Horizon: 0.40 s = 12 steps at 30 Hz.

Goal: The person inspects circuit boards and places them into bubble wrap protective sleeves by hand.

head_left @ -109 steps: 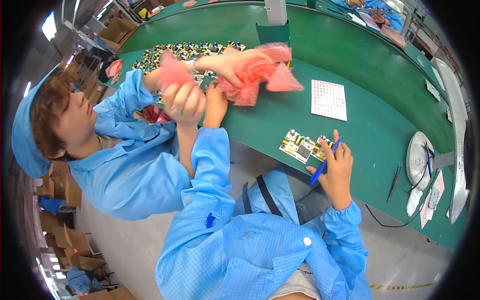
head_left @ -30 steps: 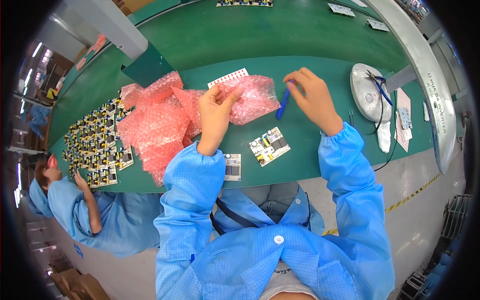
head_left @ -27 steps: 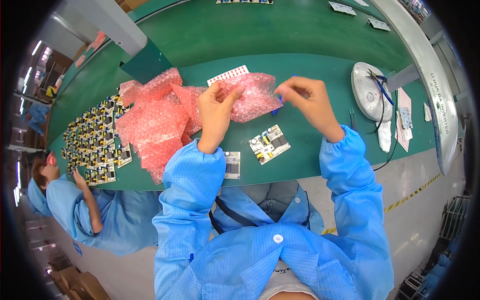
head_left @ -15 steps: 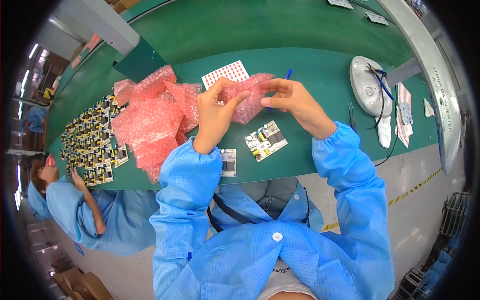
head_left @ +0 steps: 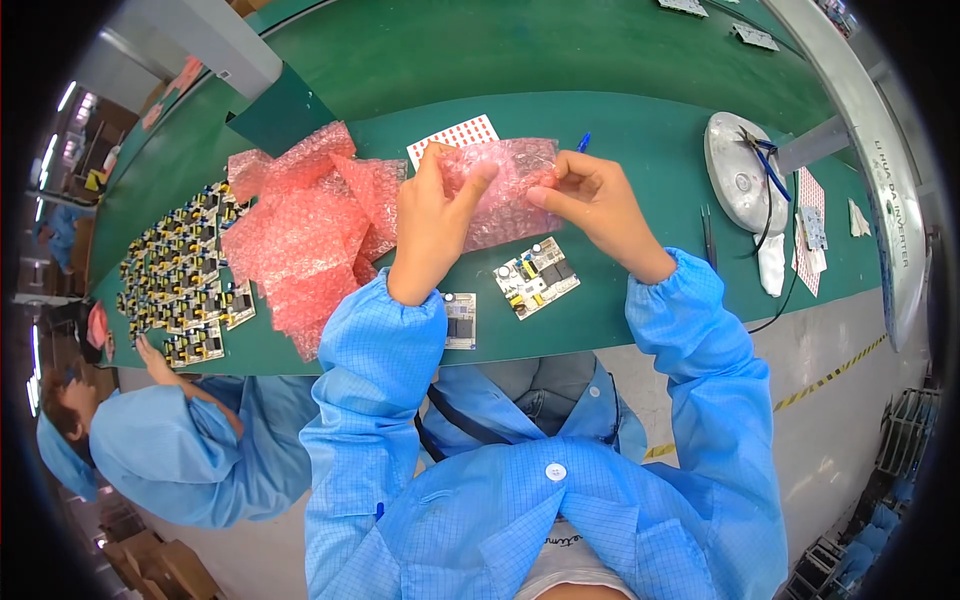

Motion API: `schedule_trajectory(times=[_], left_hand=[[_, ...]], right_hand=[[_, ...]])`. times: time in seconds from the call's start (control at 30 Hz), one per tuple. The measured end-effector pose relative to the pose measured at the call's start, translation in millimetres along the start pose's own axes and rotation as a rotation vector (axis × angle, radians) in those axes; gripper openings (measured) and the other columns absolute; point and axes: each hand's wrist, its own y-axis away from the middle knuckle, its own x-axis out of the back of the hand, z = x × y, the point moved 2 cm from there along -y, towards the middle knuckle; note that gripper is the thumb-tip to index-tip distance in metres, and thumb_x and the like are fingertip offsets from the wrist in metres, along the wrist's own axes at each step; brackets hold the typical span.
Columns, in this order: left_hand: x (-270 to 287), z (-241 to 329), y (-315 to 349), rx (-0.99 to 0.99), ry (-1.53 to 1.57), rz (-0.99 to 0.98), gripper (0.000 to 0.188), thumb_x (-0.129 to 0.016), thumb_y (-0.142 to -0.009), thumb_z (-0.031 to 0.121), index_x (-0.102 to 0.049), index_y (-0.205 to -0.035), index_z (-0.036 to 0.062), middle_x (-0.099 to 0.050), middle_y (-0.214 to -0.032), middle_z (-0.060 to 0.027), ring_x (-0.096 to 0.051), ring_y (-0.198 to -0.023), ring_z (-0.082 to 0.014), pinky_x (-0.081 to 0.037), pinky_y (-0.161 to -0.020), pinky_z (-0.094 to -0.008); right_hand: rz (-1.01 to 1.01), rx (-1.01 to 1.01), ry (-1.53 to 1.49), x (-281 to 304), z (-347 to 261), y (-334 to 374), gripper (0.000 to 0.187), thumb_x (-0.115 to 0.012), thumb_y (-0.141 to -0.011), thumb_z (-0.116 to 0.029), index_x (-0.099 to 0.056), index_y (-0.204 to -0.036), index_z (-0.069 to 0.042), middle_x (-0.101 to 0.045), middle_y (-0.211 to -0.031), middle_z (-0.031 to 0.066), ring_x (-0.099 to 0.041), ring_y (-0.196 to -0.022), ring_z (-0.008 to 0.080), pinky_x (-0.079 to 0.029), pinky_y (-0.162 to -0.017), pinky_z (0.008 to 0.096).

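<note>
Between my two hands a pink bubble-wrap bag point(head_left: 508, 205) is stretched above the green table. My left hand point(head_left: 436, 215) is closed on its left edge, thumb against fingers. With thumb and bent fingers, my right hand point(head_left: 592, 200) pinches the right edge. Below the bag lies a circuit board point(head_left: 538, 277) with black, yellow and white parts. A second circuit board point(head_left: 460, 321) lies near the table's front edge, just below my left wrist. Left of my left hand is a heap of pink bubble-wrap bags point(head_left: 300, 235).
Many circuit boards point(head_left: 180, 270) stand in rows at the left, beside a co-worker point(head_left: 190, 440). A sheet of red stickers point(head_left: 452, 138) and a blue pen point(head_left: 584, 142) lie behind the bag. To the right are tweezers point(head_left: 709, 236), a lamp base point(head_left: 733, 180) and pliers point(head_left: 757, 145).
The bag, crumpled before, is now spread flatter between my hands. My right hand has turned slightly and moved a little right. The co-worker at the left has leaned lower.
</note>
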Motion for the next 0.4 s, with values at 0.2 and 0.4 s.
schedule_trajectory(times=[0.2, 0.4], left_hand=[[-4.5, -24.0, -2.4, 0.043, 0.382, -0.141, 0.037, -0.056, -0.094, 0.037, -0.059, -0.1, 0.0, -0.066, -0.082, -0.0075, -0.06, -0.075, -0.0136, -0.045, -0.065, -0.0312], [4.7, -5.7, 1.3, 0.022, 1.098, -0.599, 0.073, -0.059, -0.089, 0.05, -0.039, -0.138, 0.0005, -0.043, -0.142, -0.0122, -0.041, -0.13, -0.0182, -0.032, -0.108, -0.0316]], right_hand=[[-0.229, -0.224, -0.628, -13.1, -4.6, 3.3, 0.023, -0.064, -0.087, -0.009, -0.064, -0.109, 0.001, -0.066, -0.109, 0.0098, -0.062, -0.1, 0.016, -0.049, -0.089, 0.0297], [-0.367, -0.019, -1.139, -16.4, -2.7, 2.6, 0.05, -0.061, -0.092, -0.029, -0.049, -0.133, -0.002, -0.045, -0.14, 0.0142, -0.046, -0.127, 0.0271, -0.038, -0.106, 0.0451]])
